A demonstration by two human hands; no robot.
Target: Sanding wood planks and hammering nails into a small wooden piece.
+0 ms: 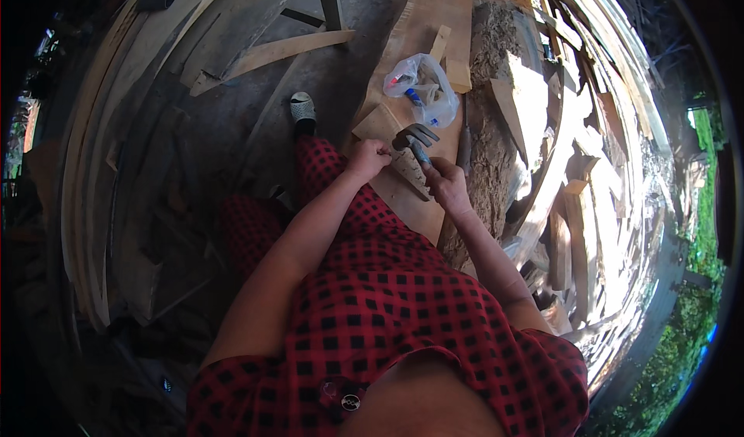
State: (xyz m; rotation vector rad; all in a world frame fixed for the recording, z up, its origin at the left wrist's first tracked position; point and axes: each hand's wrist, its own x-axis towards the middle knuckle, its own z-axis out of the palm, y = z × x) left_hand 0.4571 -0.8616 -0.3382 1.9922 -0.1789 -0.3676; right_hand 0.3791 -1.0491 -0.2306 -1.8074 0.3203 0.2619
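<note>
Steel claw hammer [416, 138], head-heavy and rigid, we grip low in our right hand [444, 183]; left hand [367, 158] pinches the small wooden wedge [409, 170].

Long plank [434, 11]: plastic bag [422, 88], wood block [380, 123] on it.

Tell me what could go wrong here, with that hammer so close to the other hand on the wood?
The left hand pinches something at the small wood piece, right beside the claw hammer held by the right hand; a missed blow could hit the fingers. The piece lies loose on a long plank, so it might slip or jump. The plastic bag lies just beyond and could be knocked off.
</note>
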